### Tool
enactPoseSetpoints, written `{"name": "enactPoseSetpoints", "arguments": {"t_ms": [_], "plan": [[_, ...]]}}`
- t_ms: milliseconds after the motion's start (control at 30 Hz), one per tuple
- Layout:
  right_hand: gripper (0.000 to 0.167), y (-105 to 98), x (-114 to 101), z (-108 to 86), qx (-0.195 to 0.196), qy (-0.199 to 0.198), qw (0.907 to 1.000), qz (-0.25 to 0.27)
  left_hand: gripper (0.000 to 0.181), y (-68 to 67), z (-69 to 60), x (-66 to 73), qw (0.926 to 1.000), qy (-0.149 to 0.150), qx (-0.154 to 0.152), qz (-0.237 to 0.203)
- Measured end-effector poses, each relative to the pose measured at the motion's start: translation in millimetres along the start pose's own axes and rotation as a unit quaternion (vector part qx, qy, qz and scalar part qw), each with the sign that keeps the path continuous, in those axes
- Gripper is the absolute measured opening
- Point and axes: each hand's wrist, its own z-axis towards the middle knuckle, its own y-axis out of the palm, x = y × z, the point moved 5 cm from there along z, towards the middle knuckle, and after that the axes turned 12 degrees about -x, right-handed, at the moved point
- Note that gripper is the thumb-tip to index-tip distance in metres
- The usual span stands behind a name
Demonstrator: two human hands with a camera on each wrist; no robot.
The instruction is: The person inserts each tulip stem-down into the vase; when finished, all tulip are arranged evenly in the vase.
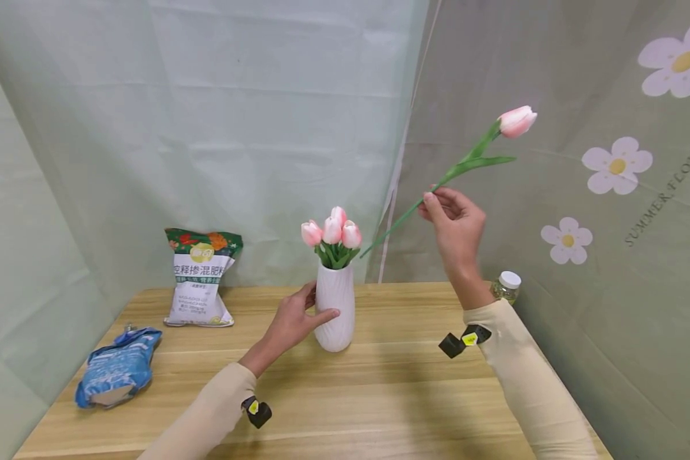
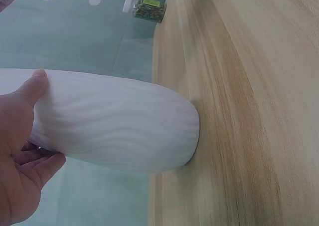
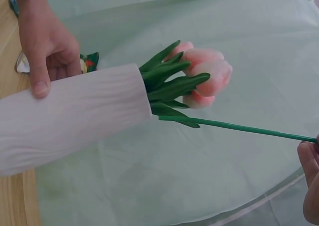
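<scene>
A white ribbed vase [image 1: 335, 313] stands upright on the wooden table, holding several pink-and-white tulips [image 1: 332, 231] with green leaves. My left hand [image 1: 293, 319] grips the vase from the left side, thumb across its front and fingers behind; the left wrist view shows this grip on the vase [image 2: 114, 121] closely. Up and to the right, my right hand [image 1: 457, 220] pinches a single tulip [image 1: 516, 122] by its green stem. That stem slants down to the left. In the right wrist view the lower tip of the stem [image 3: 239, 128] is close beside the vase's rim, outside the opening.
A white and green printed bag [image 1: 198, 287] stands at the table's back left. Nearer on the left lies a crumpled blue package [image 1: 117, 368]. Behind my right wrist is a small jar with a white lid [image 1: 510, 280]. Fabric walls [image 1: 253, 128] enclose the table [image 1: 379, 390].
</scene>
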Motion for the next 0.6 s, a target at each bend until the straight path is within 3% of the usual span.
{"name": "enactPoseSetpoints", "arguments": {"t_ms": [233,500,600], "plan": [[0.009,7,3,-1.4,-0.004,-0.007,0.9999,0.012,0.083,-0.1,-0.4,0.4,1.0000,0.000,0.000,0.001],[0.023,12,7,-3.2,-0.005,-0.003,0.9999,0.013,0.084,0.1,-0.2,-0.2,1.0000,-0.005,-0.002,0.001],[0.021,15,9,-4.7,-0.007,0.000,0.9999,0.011,0.084,-0.3,-0.3,-0.5,1.0000,-0.004,-0.002,0.001]]}}
